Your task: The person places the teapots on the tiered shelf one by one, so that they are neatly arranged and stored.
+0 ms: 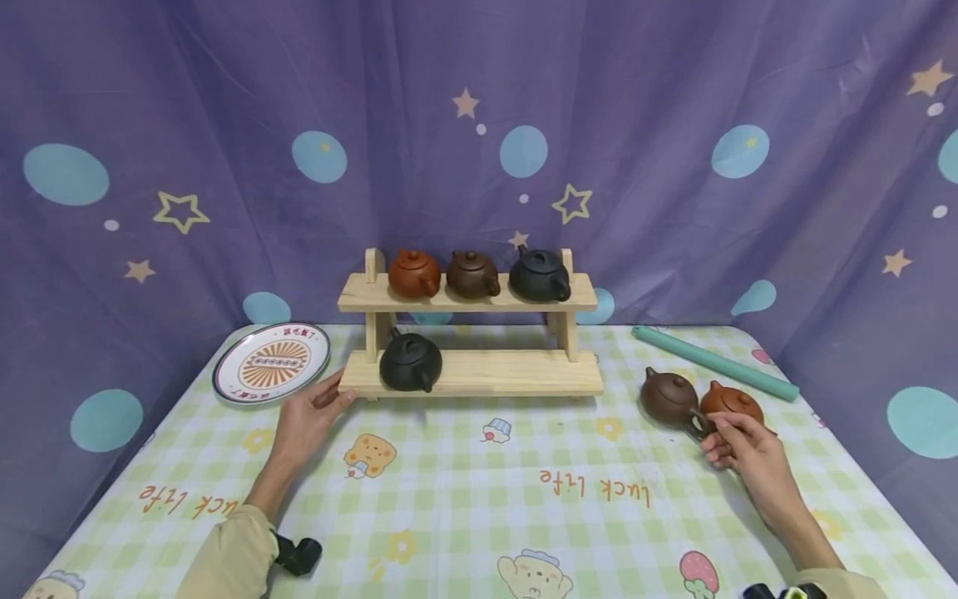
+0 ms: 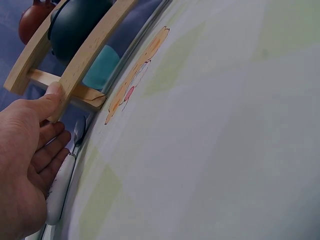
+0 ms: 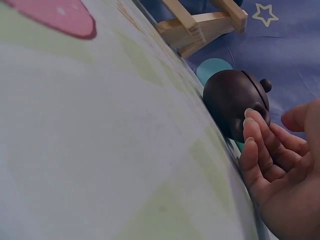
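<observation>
At the left end of a two-tier wooden shelf (image 1: 516,376), my left hand (image 1: 307,420) grips the lower board, thumb on top and fingers below. A black teapot (image 1: 410,363) stands on that board near the hand. On the upper board are an orange-brown teapot (image 1: 413,274), a dark brown teapot (image 1: 472,276) and another black teapot (image 1: 539,274). My right hand (image 1: 756,470) is at the handle of a second dark brown teapot (image 1: 669,398) on the table. In the right wrist view its fingertips (image 3: 251,125) overlap that teapot, with the thumb apart. Behind the hand, a second orange-brown teapot (image 1: 737,402) is partly hidden.
A white plate (image 1: 318,349) with a printed pattern lies left of the shelf. A teal roll (image 1: 714,362) lies at the back right. The table has a green checked cloth (image 1: 449,507), and a purple curtain (image 1: 419,191) hangs behind.
</observation>
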Motion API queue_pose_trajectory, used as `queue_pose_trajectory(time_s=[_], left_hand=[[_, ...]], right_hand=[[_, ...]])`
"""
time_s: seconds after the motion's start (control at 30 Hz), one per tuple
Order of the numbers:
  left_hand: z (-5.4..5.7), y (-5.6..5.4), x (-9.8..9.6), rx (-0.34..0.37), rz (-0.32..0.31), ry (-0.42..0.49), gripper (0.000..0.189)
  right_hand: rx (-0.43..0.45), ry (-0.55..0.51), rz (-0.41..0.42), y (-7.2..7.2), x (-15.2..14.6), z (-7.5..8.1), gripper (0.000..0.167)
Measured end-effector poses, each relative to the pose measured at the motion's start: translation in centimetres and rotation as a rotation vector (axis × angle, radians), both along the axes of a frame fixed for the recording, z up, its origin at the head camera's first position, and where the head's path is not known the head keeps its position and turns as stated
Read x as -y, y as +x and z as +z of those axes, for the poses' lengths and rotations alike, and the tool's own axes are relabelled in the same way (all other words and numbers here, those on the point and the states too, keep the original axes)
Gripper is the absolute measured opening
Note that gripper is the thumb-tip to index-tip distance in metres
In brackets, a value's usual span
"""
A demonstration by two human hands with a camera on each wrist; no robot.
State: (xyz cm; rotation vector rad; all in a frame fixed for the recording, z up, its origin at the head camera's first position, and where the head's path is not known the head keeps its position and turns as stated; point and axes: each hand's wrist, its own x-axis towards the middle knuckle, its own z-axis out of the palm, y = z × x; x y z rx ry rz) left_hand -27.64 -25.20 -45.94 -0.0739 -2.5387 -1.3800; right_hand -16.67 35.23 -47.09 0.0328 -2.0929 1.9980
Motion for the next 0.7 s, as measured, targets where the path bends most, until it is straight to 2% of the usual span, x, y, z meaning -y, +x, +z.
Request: queue_pose_trajectory(time_s=[0.23,0.5,0.7], left_hand=[[-0.04,-0.04,-0.07,-0.004,-0.002,0.009,0.057],[-0.06,-0.02,-0.01,-0.010,-0.004,0.001,0.057],[-0.19,-0.03,0.08,-0.013,-0.007,0.003,0.057]], right_hand=[[0.020,0.043,0.006,-0.24,0.08,-0.04,0.025],[0.103,0.112,-0.024,-0.50,0.25,0.31,0.037],[0.139,0.143,-0.006,-0.62,0.13,0.49,0.041]])
